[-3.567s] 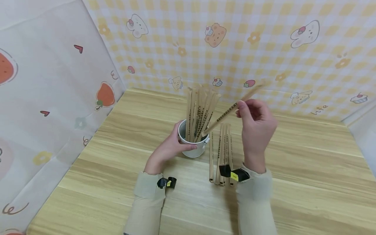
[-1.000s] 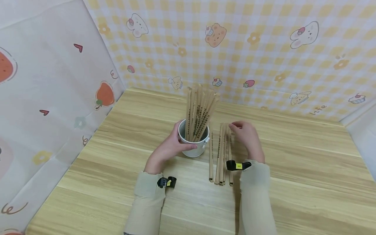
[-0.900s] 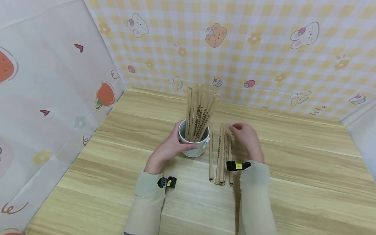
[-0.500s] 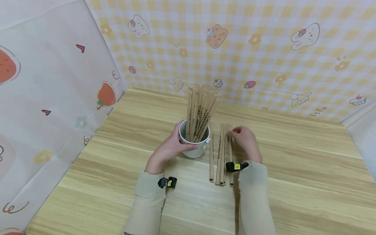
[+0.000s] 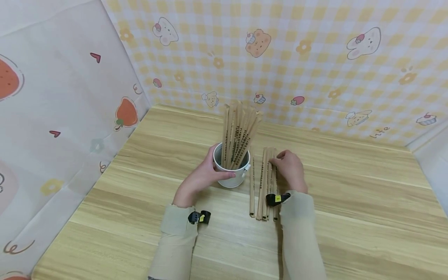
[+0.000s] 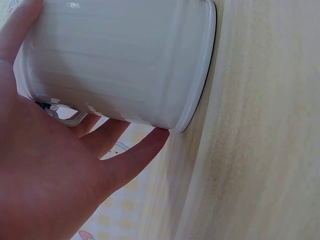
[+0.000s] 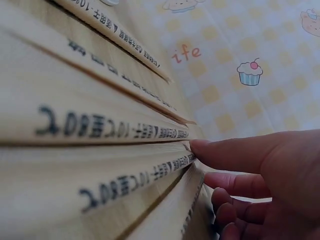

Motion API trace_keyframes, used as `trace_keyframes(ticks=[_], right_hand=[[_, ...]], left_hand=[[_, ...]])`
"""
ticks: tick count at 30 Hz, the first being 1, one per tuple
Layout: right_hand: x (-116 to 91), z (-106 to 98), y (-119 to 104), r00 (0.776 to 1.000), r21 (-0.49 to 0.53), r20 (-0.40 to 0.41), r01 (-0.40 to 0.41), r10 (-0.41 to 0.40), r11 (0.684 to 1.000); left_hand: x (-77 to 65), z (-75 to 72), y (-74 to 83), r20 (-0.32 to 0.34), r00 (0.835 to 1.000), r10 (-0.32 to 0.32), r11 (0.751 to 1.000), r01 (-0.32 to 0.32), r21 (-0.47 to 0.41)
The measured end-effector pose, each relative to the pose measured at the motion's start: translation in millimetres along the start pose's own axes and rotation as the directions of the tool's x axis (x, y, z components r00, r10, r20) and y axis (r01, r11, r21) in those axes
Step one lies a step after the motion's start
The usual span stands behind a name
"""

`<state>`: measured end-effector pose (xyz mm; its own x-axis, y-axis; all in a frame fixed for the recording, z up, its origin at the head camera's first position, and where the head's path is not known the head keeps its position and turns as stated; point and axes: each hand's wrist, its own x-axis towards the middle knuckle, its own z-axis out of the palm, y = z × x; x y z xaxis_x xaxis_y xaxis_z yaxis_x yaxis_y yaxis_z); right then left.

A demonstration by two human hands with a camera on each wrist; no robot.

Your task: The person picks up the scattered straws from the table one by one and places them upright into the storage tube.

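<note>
My left hand (image 5: 204, 177) grips a small white metal bucket (image 5: 231, 179), thumb across its front and fingers round the far side. In the left wrist view the bucket's smooth wall (image 6: 115, 60) lies against the palm side. Several paper-wrapped straws (image 5: 238, 136) with black print stand in the bucket, fanning to the right. Beside it lie several more wrapped straws (image 5: 263, 182), roughly side by side. My right hand (image 5: 291, 169) is at their far ends. Its thumb (image 7: 220, 154) and forefinger close on either side of one wrapped straw (image 7: 145, 180); other fingers are curled.
The bucket and loose straws share a wood-grain table (image 5: 357, 202). A yellow checked cloth (image 5: 315, 77) with cartoon prints hangs behind, and a white printed sheet (image 5: 70, 97) closes off the left side. One loose straw (image 5: 252, 190) lies closest to the bucket, slightly apart.
Earlier my right hand lowered a straw into the bucket, then came down to the loose straws. Lately its fingertips have shifted slightly left and nearer along them. The left hand stays put.
</note>
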<state>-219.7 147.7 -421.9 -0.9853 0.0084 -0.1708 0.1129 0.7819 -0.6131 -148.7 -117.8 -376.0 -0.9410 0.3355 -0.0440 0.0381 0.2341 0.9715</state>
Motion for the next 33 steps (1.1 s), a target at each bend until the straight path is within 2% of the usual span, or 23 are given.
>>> trace_keyframes(ticks=[10, 23, 29, 33], right_hand=[[-1.5, -0.1, -1.5, 1.0, -0.025, 0.002, -0.012, 0.012, 1.0], [-1.5, -7.3, 1.8, 0.999, 0.053, 0.043, -0.006, 0.004, 0.999], [-6.9, -23.8, -7.1, 1.0, 0.093, -0.013, 0.0, 0.001, 0.996], [-15.6, -39.0, -18.6, 0.997, 0.142, -0.08, 0.027, -0.016, 0.989]], left_hand=[[0.2, 0.3, 0.2, -0.001, 1.0, -0.009, 1.0, 0.009, -0.003], [-0.1, 0.9, 1.2, -0.006, 1.0, -0.009, 1.0, 0.009, 0.006], [0.2, 1.0, 1.2, -0.005, 1.0, -0.006, 1.0, 0.006, 0.004], [0.6, 0.8, 1.2, -0.005, 1.0, -0.006, 1.0, 0.006, 0.005]])
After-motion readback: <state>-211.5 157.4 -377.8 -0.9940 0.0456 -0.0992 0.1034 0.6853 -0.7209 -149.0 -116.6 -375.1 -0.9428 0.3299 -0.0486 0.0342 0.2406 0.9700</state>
